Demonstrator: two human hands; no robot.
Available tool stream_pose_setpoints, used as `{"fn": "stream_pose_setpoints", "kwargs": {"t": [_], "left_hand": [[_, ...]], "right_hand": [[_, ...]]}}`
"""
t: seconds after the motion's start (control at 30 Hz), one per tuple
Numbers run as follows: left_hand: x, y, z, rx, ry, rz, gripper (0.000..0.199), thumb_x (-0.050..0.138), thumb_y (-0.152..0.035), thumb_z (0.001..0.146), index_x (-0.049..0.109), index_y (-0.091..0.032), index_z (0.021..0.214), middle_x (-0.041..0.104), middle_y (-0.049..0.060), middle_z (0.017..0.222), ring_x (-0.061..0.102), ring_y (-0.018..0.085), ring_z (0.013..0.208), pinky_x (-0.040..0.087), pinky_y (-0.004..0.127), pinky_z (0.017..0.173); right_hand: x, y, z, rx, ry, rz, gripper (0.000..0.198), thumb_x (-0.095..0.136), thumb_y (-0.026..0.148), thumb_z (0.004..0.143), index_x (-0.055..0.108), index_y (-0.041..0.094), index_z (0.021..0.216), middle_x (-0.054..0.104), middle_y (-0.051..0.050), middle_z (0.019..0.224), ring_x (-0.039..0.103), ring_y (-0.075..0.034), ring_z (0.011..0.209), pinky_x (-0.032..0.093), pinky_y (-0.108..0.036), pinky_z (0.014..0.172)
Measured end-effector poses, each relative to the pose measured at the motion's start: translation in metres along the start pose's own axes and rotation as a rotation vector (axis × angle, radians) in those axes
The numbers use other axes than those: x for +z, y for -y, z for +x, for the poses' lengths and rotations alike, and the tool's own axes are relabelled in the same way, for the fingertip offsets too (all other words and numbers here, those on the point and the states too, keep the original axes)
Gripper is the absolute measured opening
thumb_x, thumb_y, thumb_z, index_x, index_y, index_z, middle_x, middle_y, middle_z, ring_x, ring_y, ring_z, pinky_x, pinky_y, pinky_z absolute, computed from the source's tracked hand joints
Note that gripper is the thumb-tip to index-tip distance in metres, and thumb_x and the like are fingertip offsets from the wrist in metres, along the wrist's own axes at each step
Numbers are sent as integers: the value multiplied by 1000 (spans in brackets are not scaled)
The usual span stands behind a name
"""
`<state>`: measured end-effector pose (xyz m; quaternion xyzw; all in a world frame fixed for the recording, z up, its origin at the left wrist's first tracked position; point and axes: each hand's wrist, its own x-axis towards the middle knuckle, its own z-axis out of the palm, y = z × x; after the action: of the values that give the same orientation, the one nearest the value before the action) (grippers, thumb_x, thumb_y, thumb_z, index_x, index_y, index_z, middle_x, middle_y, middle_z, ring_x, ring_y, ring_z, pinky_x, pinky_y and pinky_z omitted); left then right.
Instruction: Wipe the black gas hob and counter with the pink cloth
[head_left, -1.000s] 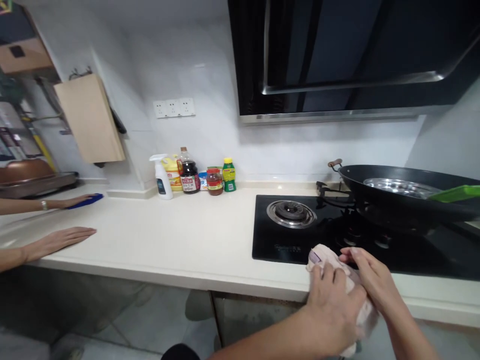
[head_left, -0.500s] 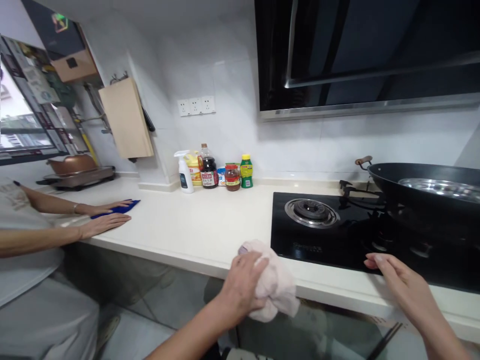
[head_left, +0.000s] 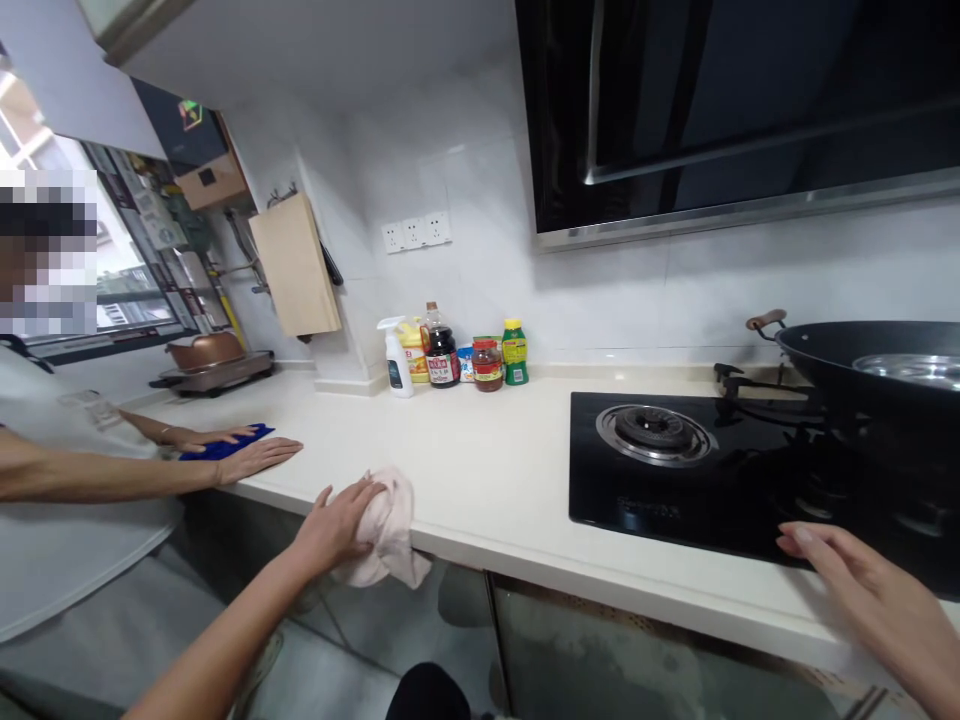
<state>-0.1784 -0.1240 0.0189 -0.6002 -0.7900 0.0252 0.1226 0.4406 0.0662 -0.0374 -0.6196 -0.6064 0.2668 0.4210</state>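
Note:
A pale pink cloth (head_left: 390, 520) is bunched under my left hand (head_left: 341, 525), which grips it at the front edge of the white counter (head_left: 480, 470). Part of the cloth drapes over that edge. My right hand (head_left: 862, 580) hovers by the front edge of the black gas stove (head_left: 637, 515), its fingers curled together with nothing visible in them. Over on the left, another person's hands (head_left: 259, 458) lie flat on the counter, one of them on a blue cloth (head_left: 206, 447).
Against the wall stand a spray bottle (head_left: 397, 360), a dark sauce bottle (head_left: 442, 355), a red-lidded jar (head_left: 487, 368) and a green bottle (head_left: 515, 352). A large wok (head_left: 825, 355) sits on the stove's right side. The range hood (head_left: 712, 110) hangs overhead.
My left hand has slid the pink cloth leftward along the counter's front edge, away from the stove. The view has turned a little left. My right hand stays near the stove.

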Motion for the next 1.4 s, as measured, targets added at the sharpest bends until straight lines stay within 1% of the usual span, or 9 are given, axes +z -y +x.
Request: {"fn": "stream_pose_setpoints", "kwargs": {"t": [0.1, 0.2, 0.47, 0.67, 0.8, 0.9, 1.13, 1.27, 1.4], "left_hand": [[-1, 10, 5, -23, -8, -8, 76, 69, -16, 66, 51, -22, 139, 54, 18, 150, 47, 34, 142, 36, 53, 115], [3, -11, 6, 27, -42, -29, 71, 67, -23, 72, 48, -17, 140, 52, 19, 149, 45, 32, 145, 39, 42, 115], [-5, -133, 8, 325, -93, -310, 88, 83, -39, 65, 47, -18, 142, 41, 21, 157, 34, 40, 149, 32, 51, 121], [-29, -198, 25, 468, 50, -517, 90, 81, -66, 70, 51, -24, 144, 33, 17, 165, 24, 38, 155, 28, 54, 123], [-31, -192, 51, 475, 157, -586, 69, 63, -68, 87, 55, -27, 142, 32, 10, 167, 24, 26, 156, 28, 41, 124], [-26, -179, 80, 444, 180, -546, 69, 69, -66, 83, 58, -29, 140, 37, 7, 165, 29, 25, 154, 30, 37, 122], [-40, -140, 136, 233, 107, -306, 68, 66, -54, 87, 49, -28, 148, 36, 16, 164, 28, 40, 153, 14, 69, 119], [-48, -126, 116, 143, 37, -231, 54, 52, -38, 94, 51, -20, 145, 36, 22, 163, 35, 40, 149, 31, 64, 114], [-40, -135, 73, 166, 50, -221, 50, 40, -38, 98, 53, -26, 144, 48, 12, 158, 41, 30, 147, 41, 50, 113]], "right_hand": [[-1, 11, -3, 34, 9, 23, 66, 47, 79, 65, 69, 28, 101, 78, -6, 108, 64, -34, 119, 46, -42, 99], [-2, 18, -4, 64, 17, 13, 67, 47, 79, 58, 69, 29, 98, 78, -6, 109, 65, -35, 118, 45, -43, 100], [4, 2, 3, 40, -6, -69, 69, 48, 82, 62, 70, 31, 102, 75, -5, 118, 65, -34, 114, 46, -42, 94], [6, -9, 7, -10, -40, -72, 64, 48, 80, 70, 70, 30, 104, 77, -3, 111, 67, -33, 108, 47, -41, 91], [6, -19, 10, -42, -33, -77, 62, 49, 80, 75, 70, 31, 107, 77, -3, 111, 67, -32, 103, 48, -42, 87], [9, -23, 12, -75, -37, -77, 61, 49, 79, 79, 70, 30, 109, 77, -3, 111, 68, -31, 99, 49, -41, 84], [13, -15, 8, -327, -23, -101, 49, 50, 71, 86, 74, 28, 93, 74, -3, 108, 69, -24, 97, 54, -28, 72], [8, -16, 7, -361, 51, -118, 48, 48, 70, 91, 74, 29, 95, 73, -3, 109, 68, -23, 101, 54, -25, 71], [7, -15, 15, -416, 122, -189, 45, 46, 66, 95, 72, 30, 101, 71, -4, 113, 68, -23, 104, 55, -29, 80]]}}
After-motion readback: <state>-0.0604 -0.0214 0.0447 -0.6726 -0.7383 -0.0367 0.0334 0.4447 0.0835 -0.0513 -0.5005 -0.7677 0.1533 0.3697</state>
